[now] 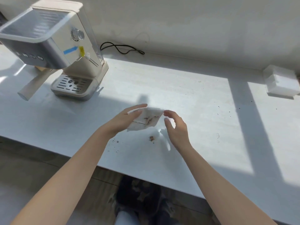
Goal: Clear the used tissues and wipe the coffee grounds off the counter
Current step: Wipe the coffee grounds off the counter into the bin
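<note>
Head view: espresso machine (pixel 65 51) far left on the counter (pixel 194 98). Left hand (pixel 123 119) pinches my stained tissue (pixel 146 119) above the counter's middle; right hand (pixel 176 127) fingers spread, fingertip at its right corner, grip unclear. Coffee grounds (pixel 152 138) lie below. Tissue box (pixel 281 82) far right.

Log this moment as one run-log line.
left hand: holds stained tissue | right hand: open beside it | grounds: still on counter
</note>
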Motion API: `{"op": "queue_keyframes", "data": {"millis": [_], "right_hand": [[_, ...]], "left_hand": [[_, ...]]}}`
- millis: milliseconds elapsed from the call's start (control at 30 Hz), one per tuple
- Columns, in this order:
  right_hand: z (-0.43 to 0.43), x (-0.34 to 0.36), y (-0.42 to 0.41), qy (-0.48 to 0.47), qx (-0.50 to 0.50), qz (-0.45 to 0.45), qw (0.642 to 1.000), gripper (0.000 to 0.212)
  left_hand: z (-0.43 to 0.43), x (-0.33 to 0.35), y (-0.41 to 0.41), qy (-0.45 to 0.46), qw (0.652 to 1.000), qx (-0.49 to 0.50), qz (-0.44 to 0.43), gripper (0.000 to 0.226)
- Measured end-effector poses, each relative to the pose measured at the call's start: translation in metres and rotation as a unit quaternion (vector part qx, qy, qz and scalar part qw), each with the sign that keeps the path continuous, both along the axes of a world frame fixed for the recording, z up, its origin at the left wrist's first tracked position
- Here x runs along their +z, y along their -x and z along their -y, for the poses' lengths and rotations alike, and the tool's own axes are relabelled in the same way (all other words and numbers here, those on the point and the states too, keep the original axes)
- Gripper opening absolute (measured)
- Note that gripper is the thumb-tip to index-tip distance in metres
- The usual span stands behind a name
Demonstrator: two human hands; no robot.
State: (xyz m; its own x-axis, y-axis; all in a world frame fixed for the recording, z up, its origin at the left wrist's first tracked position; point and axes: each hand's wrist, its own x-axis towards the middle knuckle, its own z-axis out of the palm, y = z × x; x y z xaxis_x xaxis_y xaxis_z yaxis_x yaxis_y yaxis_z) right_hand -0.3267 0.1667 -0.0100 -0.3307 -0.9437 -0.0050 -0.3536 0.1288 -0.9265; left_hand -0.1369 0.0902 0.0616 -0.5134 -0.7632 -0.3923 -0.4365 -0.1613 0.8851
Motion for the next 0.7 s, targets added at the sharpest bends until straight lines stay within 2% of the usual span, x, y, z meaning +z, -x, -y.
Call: {"op": "queue_keyframes", "data": {"millis": [67,133,200,233,333,400,467,567,700], "right_hand": [[-0.017,-0.028,0.012,-0.036,-0.068,-0.051,0.996,0.033],[-0.037,-0.057,0.022,-0.071,-0.08,-0.201,0.974,0.039],[-0.051,-0.081,0.026,-0.086,-0.05,-0.402,0.91,0.044],[-0.053,-0.087,0.026,-0.094,-0.039,-0.443,0.89,0.045],[-0.049,-0.091,0.023,-0.113,-0.029,-0.458,0.881,0.047],[-0.048,-0.093,0.022,-0.114,-0.03,-0.469,0.875,0.047],[-0.049,-0.092,0.021,-0.111,-0.032,-0.47,0.875,0.047],[-0.048,-0.09,0.02,-0.105,-0.045,-0.466,0.878,0.047],[-0.047,-0.087,0.017,-0.1,-0.05,-0.467,0.877,0.047]], "left_hand": [[0.008,-0.002,-0.018,0.009,0.994,0.083,-0.064,0.031],[0.021,-0.006,-0.041,0.051,0.984,0.153,-0.077,0.03],[0.033,-0.014,-0.065,0.126,0.969,0.208,-0.047,0.032],[0.04,-0.019,-0.08,0.177,0.959,0.221,-0.02,0.034],[0.059,-0.043,-0.124,0.359,0.908,0.161,0.146,0.042],[0.07,-0.066,-0.149,0.417,0.864,0.066,0.273,0.047],[0.073,-0.091,-0.167,0.39,0.859,-0.013,0.33,0.048],[0.057,-0.125,-0.185,0.306,0.886,-0.082,0.339,0.052],[0.049,-0.144,-0.187,0.282,0.884,-0.044,0.37,0.064]]}}
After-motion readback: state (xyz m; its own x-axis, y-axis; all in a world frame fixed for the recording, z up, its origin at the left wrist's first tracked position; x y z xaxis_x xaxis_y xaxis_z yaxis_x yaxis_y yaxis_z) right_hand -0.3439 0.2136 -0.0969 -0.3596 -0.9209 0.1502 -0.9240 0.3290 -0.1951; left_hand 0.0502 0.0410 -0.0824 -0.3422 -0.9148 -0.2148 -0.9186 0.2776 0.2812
